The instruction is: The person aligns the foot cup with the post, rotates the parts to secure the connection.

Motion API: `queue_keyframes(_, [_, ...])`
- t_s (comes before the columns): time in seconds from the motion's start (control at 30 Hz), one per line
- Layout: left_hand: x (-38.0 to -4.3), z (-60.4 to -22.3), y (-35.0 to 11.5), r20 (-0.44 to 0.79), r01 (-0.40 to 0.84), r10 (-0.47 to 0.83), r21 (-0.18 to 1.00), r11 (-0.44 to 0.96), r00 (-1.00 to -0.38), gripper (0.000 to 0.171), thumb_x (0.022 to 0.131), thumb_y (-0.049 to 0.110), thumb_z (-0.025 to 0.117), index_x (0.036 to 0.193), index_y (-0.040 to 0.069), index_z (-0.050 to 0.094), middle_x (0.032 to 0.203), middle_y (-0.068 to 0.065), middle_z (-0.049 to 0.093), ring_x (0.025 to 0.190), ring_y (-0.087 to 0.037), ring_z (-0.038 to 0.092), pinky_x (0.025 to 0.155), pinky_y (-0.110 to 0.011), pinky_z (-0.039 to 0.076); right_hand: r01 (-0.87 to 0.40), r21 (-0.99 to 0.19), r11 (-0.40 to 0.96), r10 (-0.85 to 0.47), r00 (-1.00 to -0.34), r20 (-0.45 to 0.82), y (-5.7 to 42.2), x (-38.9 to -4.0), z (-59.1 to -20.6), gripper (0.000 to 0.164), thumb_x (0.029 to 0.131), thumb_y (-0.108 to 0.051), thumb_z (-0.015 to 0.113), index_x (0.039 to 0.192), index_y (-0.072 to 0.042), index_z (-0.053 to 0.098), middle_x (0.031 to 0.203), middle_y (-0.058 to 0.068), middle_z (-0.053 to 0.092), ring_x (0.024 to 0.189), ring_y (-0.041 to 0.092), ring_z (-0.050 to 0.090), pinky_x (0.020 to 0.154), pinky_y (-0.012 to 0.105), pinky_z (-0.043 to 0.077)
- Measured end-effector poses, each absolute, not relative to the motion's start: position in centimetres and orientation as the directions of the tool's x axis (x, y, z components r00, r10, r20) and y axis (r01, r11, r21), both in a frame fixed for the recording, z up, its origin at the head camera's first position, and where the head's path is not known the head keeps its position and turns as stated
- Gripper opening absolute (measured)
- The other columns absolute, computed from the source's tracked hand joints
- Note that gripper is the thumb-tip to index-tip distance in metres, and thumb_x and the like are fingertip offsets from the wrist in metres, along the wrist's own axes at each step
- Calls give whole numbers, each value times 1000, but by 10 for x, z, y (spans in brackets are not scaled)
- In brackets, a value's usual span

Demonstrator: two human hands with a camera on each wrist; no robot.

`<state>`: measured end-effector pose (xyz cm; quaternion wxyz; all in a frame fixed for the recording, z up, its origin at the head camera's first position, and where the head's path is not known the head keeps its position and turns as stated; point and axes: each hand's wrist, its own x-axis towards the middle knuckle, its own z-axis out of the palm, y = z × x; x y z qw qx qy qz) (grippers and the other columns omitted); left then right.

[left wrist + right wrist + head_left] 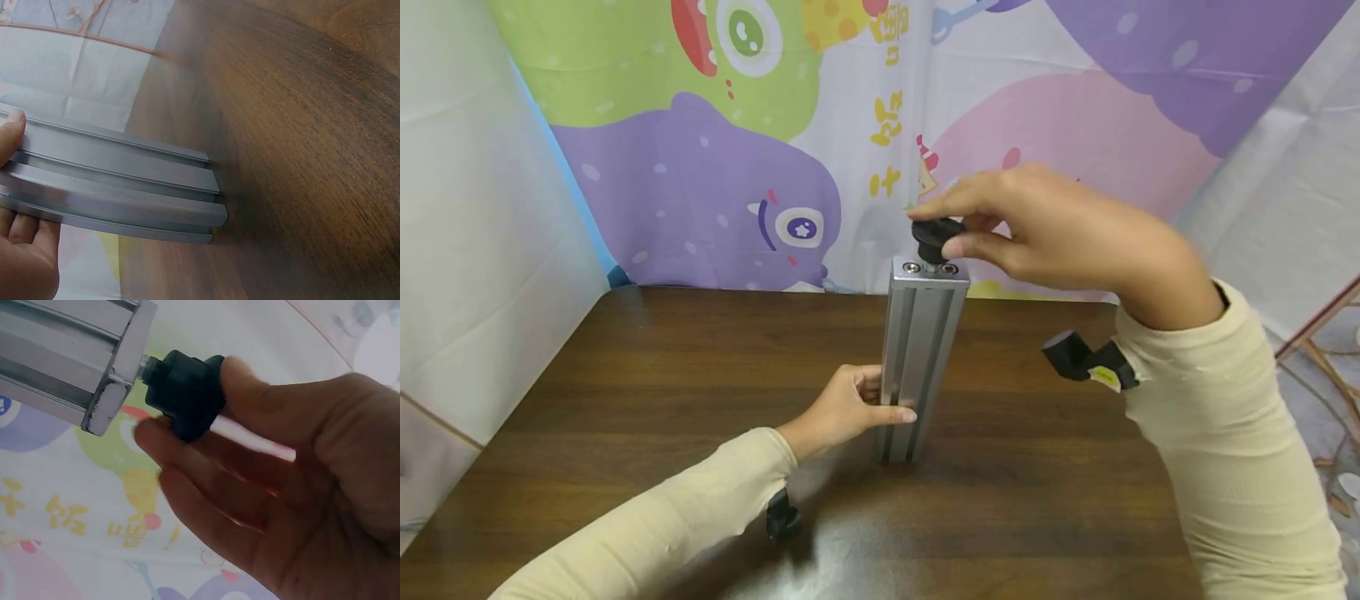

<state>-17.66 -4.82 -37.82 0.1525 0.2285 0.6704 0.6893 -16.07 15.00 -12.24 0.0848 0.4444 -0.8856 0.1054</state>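
Observation:
A silver aluminium extrusion profile stands upright on the brown table, with long slots down its sides. My left hand grips it low down, thumb across the near face and fingers round the side. On its top end plate sits a black knob with a short metal threaded stem, part of which shows in the right wrist view above the plate. My right hand pinches this knob between thumb and fingers. Two bolt heads flank the stem. In the left wrist view the profile's lower end is visible.
The wooden table spreads around the profile. Behind it hangs a cartoon-patterned cloth, with white sheets at the sides. A black wrist mount sticks out from the right sleeve, another from the left.

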Motion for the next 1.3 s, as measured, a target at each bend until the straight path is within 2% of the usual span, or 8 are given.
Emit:
queue_keyframes(0.17, [-177, -378, -47, 111, 94, 517, 994, -58, -849, 40, 76, -2, 77, 115, -6, 64, 102, -17, 71, 91, -17, 69, 81, -29, 55, -545, -29, 838, -493, -779, 388, 128, -153, -126, 49, 82, -58, 67, 71, -10, 68, 63, 2, 60, 59, 20, 52, 54, 34, 43])
queue_keyframes(0.33, [-179, -378, -47, 113, 99, 518, 994, -55, -848, 40, 77, -2, 77, 114, -5, 65, 101, -17, 71, 91, -17, 69, 81, -29, 55, -385, 35, 922, -350, -794, 497, 118, -150, -133, 68, 74, -74, 62, 50, -12, 47, 51, 0, 37, 52, 22, 39, 43, 35, 35])
queue_keyframes(0.53, [-179, -378, -47, 110, 90, 521, 994, -63, -846, 41, 76, -3, 77, 115, -6, 64, 102, -18, 71, 92, -17, 69, 82, -30, 55, -371, 30, 928, -335, -797, 502, 118, -149, -134, 70, 75, -75, 59, 51, -12, 43, 52, -1, 32, 52, 20, 35, 42, 35, 33])
queue_keyframes(0.7, [-178, -378, -47, 108, 89, 520, 994, -62, -847, 41, 77, -2, 77, 115, -6, 64, 101, -18, 71, 91, -17, 69, 81, -30, 55, -498, -32, 866, -448, -803, 394, 130, -150, -131, 53, 87, -61, 58, 85, -8, 67, 76, 6, 65, 68, 26, 58, 61, 41, 48])
queue_keyframes(0.8, [-177, -379, -47, 106, 85, 518, 994, -63, -849, 41, 76, -2, 78, 115, -6, 64, 101, -17, 71, 91, -17, 69, 81, -30, 55, -691, -83, 718, -654, -711, 259, 144, -156, -127, 43, 98, -35, 54, 129, -5, 57, 122, 9, 64, 108, 24, 61, 93, 43, 46])
queue_keyframes(0.93, [-178, -380, -48, 106, 86, 514, 994, -63, -851, 41, 76, -2, 78, 114, -6, 64, 100, -17, 72, 90, -17, 69, 81, -29, 55, -854, -124, 505, -842, -519, 148, 157, -164, -126, 45, 101, -8, 45, 145, -9, 40, 148, 6, 43, 136, 22, 39, 112, 41, 30])
queue_keyframes(1.1, [-177, -379, -48, 111, 94, 514, 994, -59, -851, 40, 76, -2, 78, 113, -6, 65, 100, -17, 72, 89, -16, 70, 80, -29, 55, -860, -81, 504, -841, -510, 182, 154, -164, -127, 40, 97, -3, 50, 137, -8, 52, 136, 8, 55, 123, 22, 50, 104, 41, 39])
queue_keyframes(1.3, [-178, -379, -48, 107, 93, 516, 994, -54, -850, 39, 76, -3, 78, 112, -6, 65, 99, -17, 72, 89, -16, 69, 79, -29, 55, -596, 12, 803, -566, -756, 330, 127, -153, -131, 45, 91, -48, 61, 86, -4, 67, 73, 5, 58, 62, 21, 49, 58, 36, 43])
